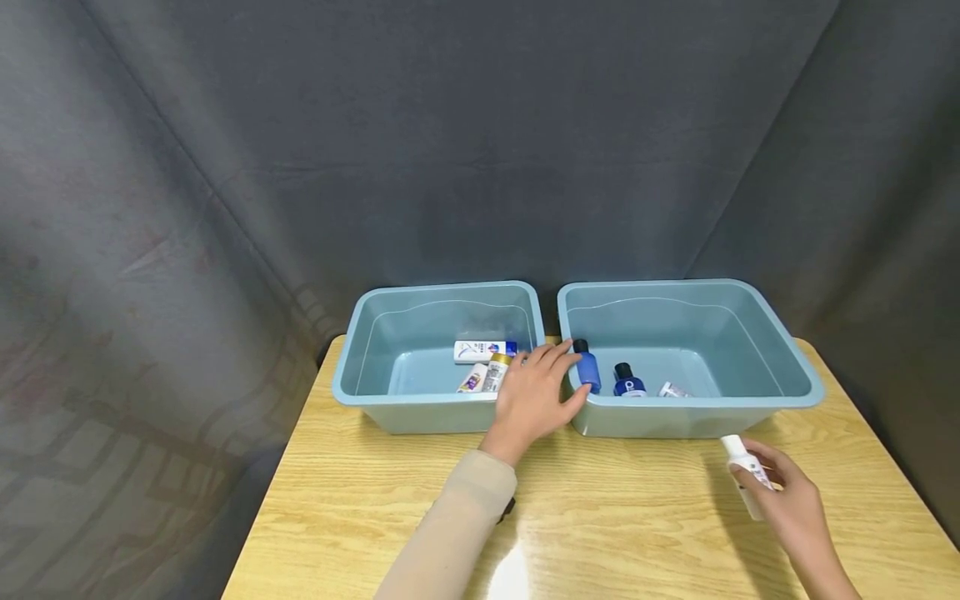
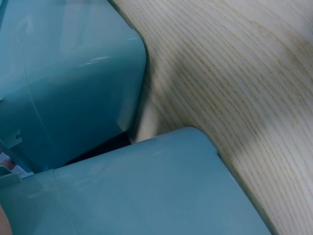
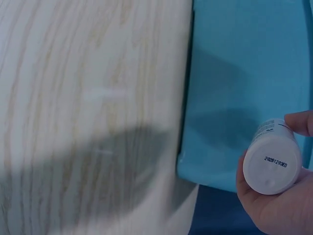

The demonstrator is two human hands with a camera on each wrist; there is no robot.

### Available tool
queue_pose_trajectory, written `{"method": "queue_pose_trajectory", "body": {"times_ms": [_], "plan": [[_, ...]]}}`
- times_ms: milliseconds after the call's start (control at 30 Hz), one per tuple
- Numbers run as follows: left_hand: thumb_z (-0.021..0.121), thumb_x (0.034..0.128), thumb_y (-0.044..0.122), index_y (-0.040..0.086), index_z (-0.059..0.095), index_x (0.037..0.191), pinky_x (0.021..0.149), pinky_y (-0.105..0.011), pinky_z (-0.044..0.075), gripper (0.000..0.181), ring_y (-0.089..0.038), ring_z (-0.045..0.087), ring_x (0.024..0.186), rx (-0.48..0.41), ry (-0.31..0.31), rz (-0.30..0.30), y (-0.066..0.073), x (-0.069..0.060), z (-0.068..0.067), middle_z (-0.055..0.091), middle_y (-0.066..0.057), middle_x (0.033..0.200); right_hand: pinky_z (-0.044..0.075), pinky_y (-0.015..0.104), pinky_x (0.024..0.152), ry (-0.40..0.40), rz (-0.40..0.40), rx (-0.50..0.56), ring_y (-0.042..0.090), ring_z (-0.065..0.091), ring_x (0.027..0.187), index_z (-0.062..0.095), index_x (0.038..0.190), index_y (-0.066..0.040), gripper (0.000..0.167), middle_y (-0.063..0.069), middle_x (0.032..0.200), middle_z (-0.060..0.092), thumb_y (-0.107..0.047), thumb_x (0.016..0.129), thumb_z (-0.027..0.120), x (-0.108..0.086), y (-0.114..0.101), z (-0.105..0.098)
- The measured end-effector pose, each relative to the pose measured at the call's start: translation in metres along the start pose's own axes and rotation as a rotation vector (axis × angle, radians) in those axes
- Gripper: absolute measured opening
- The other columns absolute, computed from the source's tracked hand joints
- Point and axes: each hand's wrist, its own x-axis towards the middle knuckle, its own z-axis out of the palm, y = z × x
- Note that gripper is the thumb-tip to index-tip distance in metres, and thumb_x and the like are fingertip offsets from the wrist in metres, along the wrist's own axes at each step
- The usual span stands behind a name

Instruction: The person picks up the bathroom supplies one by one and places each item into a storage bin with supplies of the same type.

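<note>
In the head view my left hand (image 1: pixel 528 400) is over the neighbouring edges of two bins, fingers spread. Its fingertips and thumb tip overlap the edge of a blue bottle (image 1: pixel 588 371) with a black cap in the right bin (image 1: pixel 697 403); whether they touch it cannot be told. My right hand (image 1: pixel 797 508) grips a small white bottle (image 1: pixel 746 467) with a white cap in front of that bin. In the right wrist view the white bottle's printed base (image 3: pixel 272 169) faces the camera. Only a sliver of left-hand skin (image 2: pixel 4 223) shows in the left wrist view.
The left bin (image 1: pixel 420 399) holds a white-and-blue tube or box (image 1: pixel 480 351), a gold-capped bottle (image 1: pixel 496 372) and a small white container (image 1: pixel 472 379). A dark blue bottle (image 1: pixel 628 383) and a white item (image 1: pixel 672 390) lie in the right bin. Both bins stand on a wooden table (image 1: pixel 615 508).
</note>
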Motion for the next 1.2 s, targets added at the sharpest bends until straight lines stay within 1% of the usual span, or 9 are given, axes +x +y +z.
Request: {"method": "queue_pose_trajectory", "body": {"times_ms": [133, 233, 367, 633, 800, 867, 933, 1100, 1200], "plan": [[0.037, 0.0978, 0.063, 0.034, 0.054, 0.141, 0.106, -0.041, 0.039, 0.054, -0.013, 0.044, 0.134, 0.001, 0.002, 0.001, 0.0, 0.0, 0.0, 0.041, 0.012, 0.153, 0.051, 0.025, 0.055, -0.009, -0.008, 0.0, -0.016, 0.042, 0.076, 0.048, 0.14, 0.005, 0.055, 0.031, 0.126, 0.053, -0.023, 0.096, 0.065, -0.005, -0.008, -0.001], [0.037, 0.0976, 0.063, 0.034, 0.055, 0.14, 0.106, -0.041, 0.039, 0.054, -0.013, 0.044, 0.134, -0.001, 0.007, 0.001, 0.0, -0.001, 0.0, 0.041, 0.012, 0.153, 0.051, 0.026, 0.054, -0.007, -0.043, -0.003, -0.013, 0.048, 0.074, 0.049, 0.139, 0.004, 0.053, 0.032, 0.124, 0.055, -0.023, 0.096, 0.066, -0.008, -0.013, -0.003], [0.038, 0.0976, 0.062, 0.034, 0.055, 0.14, 0.106, -0.041, 0.039, 0.054, -0.013, 0.044, 0.134, -0.009, 0.009, 0.0, 0.0, -0.001, 0.0, 0.041, 0.012, 0.153, 0.051, 0.022, 0.055, 0.002, -0.107, 0.007, -0.014, 0.049, 0.076, 0.051, 0.138, 0.004, 0.051, 0.032, 0.123, 0.055, -0.02, 0.095, 0.066, -0.01, -0.02, -0.006], [0.037, 0.0979, 0.062, 0.034, 0.055, 0.14, 0.107, -0.041, 0.039, 0.054, -0.013, 0.044, 0.134, -0.006, 0.009, 0.0, 0.0, -0.001, 0.0, 0.041, 0.012, 0.153, 0.046, 0.012, 0.061, 0.046, -0.144, 0.002, -0.016, 0.046, 0.083, 0.056, 0.135, 0.001, 0.05, 0.005, 0.114, 0.057, -0.022, 0.093, 0.069, -0.009, -0.032, -0.006], [0.039, 0.0975, 0.062, 0.034, 0.054, 0.14, 0.107, -0.041, 0.038, 0.054, -0.013, 0.044, 0.134, -0.003, 0.001, 0.0, 0.001, 0.0, 0.0, 0.041, 0.012, 0.153, 0.043, 0.007, 0.064, 0.059, -0.171, 0.029, -0.017, 0.046, 0.086, 0.058, 0.134, 0.0, 0.049, -0.023, 0.105, 0.052, -0.021, 0.092, 0.071, -0.008, -0.037, -0.009], [0.041, 0.0972, 0.061, 0.034, 0.055, 0.14, 0.107, -0.041, 0.038, 0.053, -0.013, 0.043, 0.135, -0.007, 0.0, -0.001, 0.001, 0.0, 0.0, 0.041, 0.012, 0.154, 0.042, 0.005, 0.066, 0.057, -0.167, 0.045, -0.017, 0.047, 0.087, 0.059, 0.134, -0.002, 0.048, -0.03, 0.102, 0.049, -0.023, 0.092, 0.071, -0.008, -0.038, -0.01], [0.043, 0.0969, 0.061, 0.033, 0.055, 0.14, 0.107, -0.041, 0.038, 0.053, -0.014, 0.044, 0.134, -0.014, 0.002, -0.001, 0.001, 0.0, 0.0, 0.041, 0.011, 0.153, 0.039, 0.003, 0.067, 0.053, -0.155, 0.048, -0.017, 0.046, 0.089, 0.059, 0.134, -0.005, 0.048, -0.03, 0.103, 0.05, -0.026, 0.092, 0.071, -0.008, -0.04, -0.012], [0.038, 0.0976, 0.062, 0.034, 0.054, 0.141, 0.107, -0.04, 0.038, 0.054, -0.013, 0.043, 0.135, -0.004, -0.003, -0.003, 0.001, 0.0, -0.001, 0.041, 0.012, 0.153, 0.037, 0.004, 0.07, 0.048, -0.148, 0.023, -0.016, 0.044, 0.093, 0.058, 0.138, -0.009, 0.05, -0.018, 0.115, 0.054, -0.03, 0.094, 0.069, -0.007, -0.044, -0.013], [0.037, 0.0978, 0.063, 0.034, 0.054, 0.141, 0.106, -0.04, 0.038, 0.054, -0.012, 0.043, 0.135, 0.007, -0.002, -0.004, 0.001, 0.0, -0.001, 0.041, 0.012, 0.153, 0.037, 0.003, 0.071, 0.055, -0.164, 0.034, -0.015, 0.045, 0.093, 0.058, 0.138, -0.01, 0.049, -0.021, 0.114, 0.053, -0.028, 0.094, 0.069, -0.005, -0.045, -0.015]]}}
